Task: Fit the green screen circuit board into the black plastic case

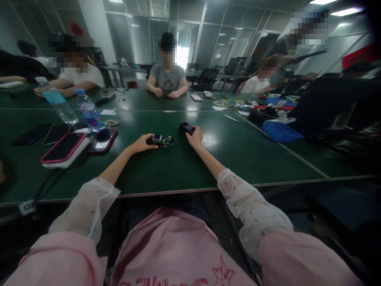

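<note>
My left hand (142, 143) is closed on the left end of a small green circuit board (165, 140) with a little square screen, low over the green table. Thumb below and fingers above grip its dark end. To the right, my right hand (195, 137) is wrapped round a black box-shaped case (187, 128) with a dark window on its upper face. The board and the case are apart, with a strip of tabletop between them. Whether the case rests on the table or is slightly raised, I cannot tell.
Left of my hands lie a pink-rimmed phone (64, 149) on a white block, another phone (102, 140), a tape roll (112, 122) and two water bottles (89, 111). A blue tray (281, 131) and tangled wires (235, 104) are at right. Across the table sits a person (167, 75).
</note>
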A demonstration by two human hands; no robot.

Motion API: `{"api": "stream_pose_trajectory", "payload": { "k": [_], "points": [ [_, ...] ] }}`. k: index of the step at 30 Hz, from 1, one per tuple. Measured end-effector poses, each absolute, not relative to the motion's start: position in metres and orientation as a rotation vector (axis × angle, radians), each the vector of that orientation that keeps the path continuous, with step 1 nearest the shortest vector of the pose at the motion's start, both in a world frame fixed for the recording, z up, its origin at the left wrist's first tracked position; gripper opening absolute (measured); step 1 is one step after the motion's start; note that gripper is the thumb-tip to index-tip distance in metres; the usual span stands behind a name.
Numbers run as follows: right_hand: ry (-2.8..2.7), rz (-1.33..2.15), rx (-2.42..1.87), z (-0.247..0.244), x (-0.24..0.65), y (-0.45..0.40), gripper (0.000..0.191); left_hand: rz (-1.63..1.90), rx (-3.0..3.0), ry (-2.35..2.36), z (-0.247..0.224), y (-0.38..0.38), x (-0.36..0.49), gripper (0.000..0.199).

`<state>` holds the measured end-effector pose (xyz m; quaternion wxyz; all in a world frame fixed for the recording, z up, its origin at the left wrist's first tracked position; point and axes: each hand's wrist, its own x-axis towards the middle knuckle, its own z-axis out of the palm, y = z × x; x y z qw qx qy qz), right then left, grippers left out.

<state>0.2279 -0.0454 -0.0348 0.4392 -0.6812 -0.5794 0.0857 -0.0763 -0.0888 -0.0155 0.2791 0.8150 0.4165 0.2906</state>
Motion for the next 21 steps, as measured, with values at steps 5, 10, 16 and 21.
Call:
{"api": "stream_pose_trajectory", "payload": {
  "k": [5, 10, 16, 21],
  "points": [
    [-1.444, 0.212, -1.679, -0.0375, 0.2291, -0.0431, 0.050, 0.787, 2.191, 1.097, -0.0149, -0.0895, -0.0763, 0.055],
    [-1.450, 0.215, -1.687, -0.0375, 0.2293, -0.0429, 0.050, 0.795, 2.191, 1.085, -0.0160, -0.0892, -0.0767, 0.055],
    [-1.455, 0.210, -1.689, -0.0368, 0.2288, -0.0435, 0.050, 0.797, 2.201, 1.096, -0.0205, -0.0843, -0.0783, 0.057],
    [-1.451, 0.205, -1.693, -0.0366, 0.2281, -0.0435, 0.049, 0.801, 2.213, 1.104, -0.0226, -0.0817, -0.0788, 0.058]
  ]
}}
